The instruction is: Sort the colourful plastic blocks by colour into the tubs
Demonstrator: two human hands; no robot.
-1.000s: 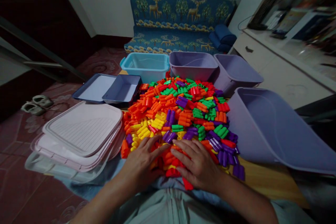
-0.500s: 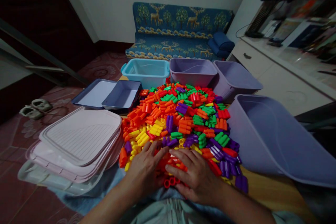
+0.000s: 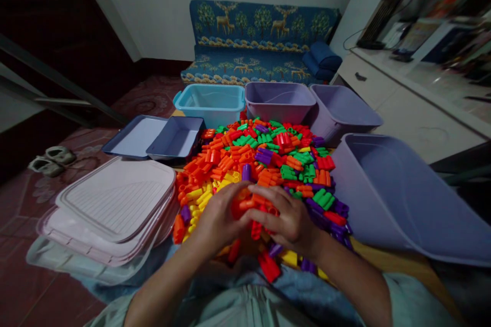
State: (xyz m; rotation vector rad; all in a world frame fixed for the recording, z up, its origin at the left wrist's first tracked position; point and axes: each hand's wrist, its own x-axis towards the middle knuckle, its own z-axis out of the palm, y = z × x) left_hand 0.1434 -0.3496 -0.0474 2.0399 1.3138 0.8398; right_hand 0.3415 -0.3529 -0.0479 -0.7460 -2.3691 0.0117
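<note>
Above the near edge of a heap of plastic toy building blocks (image 3: pixel 238 156), my two hands come together around a clump of red and orange blocks (image 3: pixel 256 208). My left hand (image 3: pixel 219 217) curls against the clump from the left, its fingers bent over the top. Cupped on the right side is my right hand (image 3: pixel 293 219), fingers bent and touching the same blocks. Beneath the hands lie loose red, yellow and purple blocks, including a red block (image 3: pixel 269 264) at the table's near edge. My palms hide part of the clump.
Behind the heap stand a light blue bin (image 3: pixel 210 99) and two purple bins (image 3: pixel 279 94) (image 3: pixel 341 107). A larger purple bin (image 3: pixel 383 199) lies to the right. At left are an open dark blue case (image 3: pixel 174 138) and stacked lids (image 3: pixel 118 199).
Both hands have risen and moved forward from the heap's near edge, with red and orange blocks gathered between them. Blocks now show loose below the hands.
</note>
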